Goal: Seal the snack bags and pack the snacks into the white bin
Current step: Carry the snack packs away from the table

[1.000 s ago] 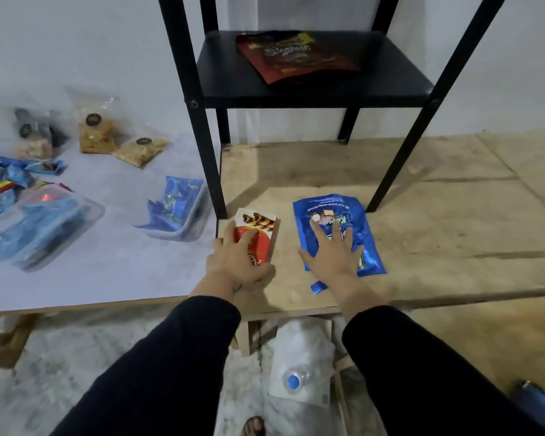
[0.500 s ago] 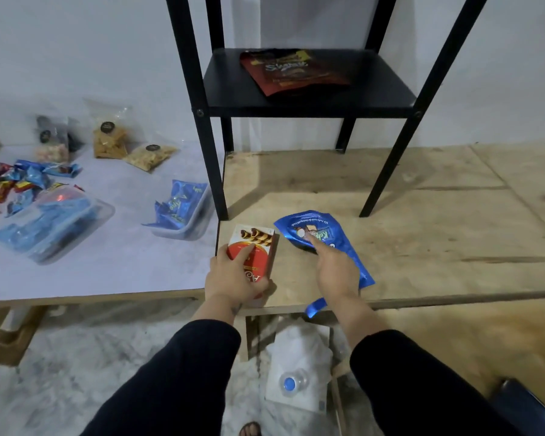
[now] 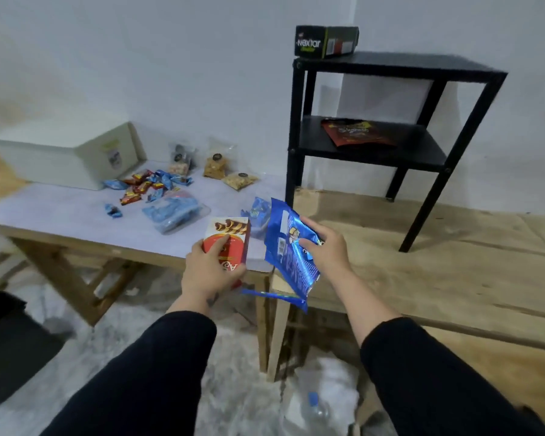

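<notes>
My left hand (image 3: 210,272) grips a red and white wafer-roll box (image 3: 232,236), lifted off the table. My right hand (image 3: 324,247) holds a shiny blue snack bag (image 3: 285,247) tilted in the air, its torn strip hanging below. The white bin (image 3: 66,155) lies at the far left of the white-topped table (image 3: 63,212). Several small wrapped snacks (image 3: 145,184), clear zip bags of snacks (image 3: 230,176) and a clear bag of blue packets (image 3: 173,210) lie between the bin and my hands.
A black two-level shelf (image 3: 375,143) stands on the wooden table (image 3: 438,272) at right, with a dark red snack bag (image 3: 356,133) on its lower level and a black box (image 3: 326,40) on top. A water bottle (image 3: 318,410) lies on the floor below.
Both hands lifted their items off the wooden table; the blue bag went from flat to raised and tilted. My view swung left and up, bringing the white bin and shelf top into sight.
</notes>
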